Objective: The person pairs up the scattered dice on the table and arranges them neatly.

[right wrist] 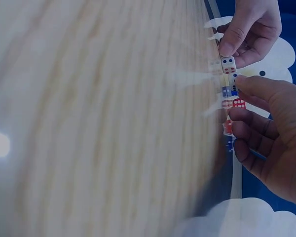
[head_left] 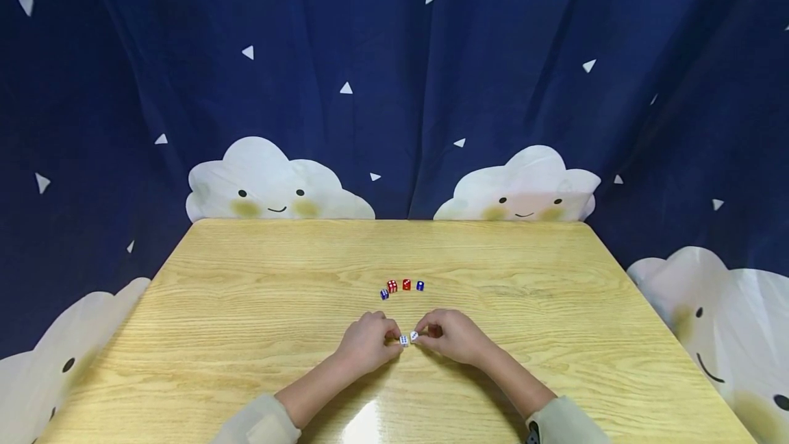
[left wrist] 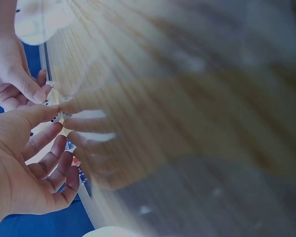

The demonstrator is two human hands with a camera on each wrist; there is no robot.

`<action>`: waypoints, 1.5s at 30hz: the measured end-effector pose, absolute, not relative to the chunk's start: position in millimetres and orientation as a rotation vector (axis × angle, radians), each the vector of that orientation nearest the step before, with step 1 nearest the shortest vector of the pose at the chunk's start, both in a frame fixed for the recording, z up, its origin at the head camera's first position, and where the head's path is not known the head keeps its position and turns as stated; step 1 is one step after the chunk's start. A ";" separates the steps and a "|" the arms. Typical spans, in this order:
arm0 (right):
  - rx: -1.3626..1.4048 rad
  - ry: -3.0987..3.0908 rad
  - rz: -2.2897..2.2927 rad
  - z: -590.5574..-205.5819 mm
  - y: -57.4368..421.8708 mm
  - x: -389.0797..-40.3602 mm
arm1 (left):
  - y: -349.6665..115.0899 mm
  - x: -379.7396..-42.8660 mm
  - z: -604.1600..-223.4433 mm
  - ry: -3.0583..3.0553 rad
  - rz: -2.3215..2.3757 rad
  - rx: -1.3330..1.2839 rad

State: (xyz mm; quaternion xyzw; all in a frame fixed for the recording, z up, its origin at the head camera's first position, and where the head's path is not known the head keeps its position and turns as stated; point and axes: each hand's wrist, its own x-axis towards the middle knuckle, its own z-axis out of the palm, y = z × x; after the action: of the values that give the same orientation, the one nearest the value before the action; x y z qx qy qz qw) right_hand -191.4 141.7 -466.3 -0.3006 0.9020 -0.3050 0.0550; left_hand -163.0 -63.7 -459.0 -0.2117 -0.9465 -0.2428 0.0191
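Observation:
Two white dice are close together near the front middle of the table. My left hand pinches the left white die between thumb and finger, its six-pip face up. From the other side, my right hand pinches the right white die, which looks turned at an angle. In the right wrist view the left hand's die and the right hand's die are almost touching; whether they meet I cannot tell. The other fingers of the right hand are loosely bent. In the left wrist view my left hand partly covers the dice.
Beyond the hands a loose row of dice lies on the wooden table: a blue die, a red die, another red die and another blue die. A dark blue curtain with clouds stands behind the table.

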 end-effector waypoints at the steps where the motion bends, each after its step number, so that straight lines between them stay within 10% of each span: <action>1: -0.913 2.739 -0.926 -466.7 141.6 -191.5 | -63.7 -163.0 -459.3 -2.939 -0.753 -0.657; 45: -0.916 2.747 -0.922 -471.1 138.2 -191.8 | -68.4 -165.3 -461.9 -2.969 -0.849 -0.622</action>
State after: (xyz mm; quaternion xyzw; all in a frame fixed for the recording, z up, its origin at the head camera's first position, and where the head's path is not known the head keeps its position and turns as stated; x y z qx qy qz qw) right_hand -191.8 138.2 -471.1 -0.3011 0.9027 -0.3030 0.0513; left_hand -165.3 -68.4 -461.9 -0.1975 -0.9425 -0.2695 -0.0044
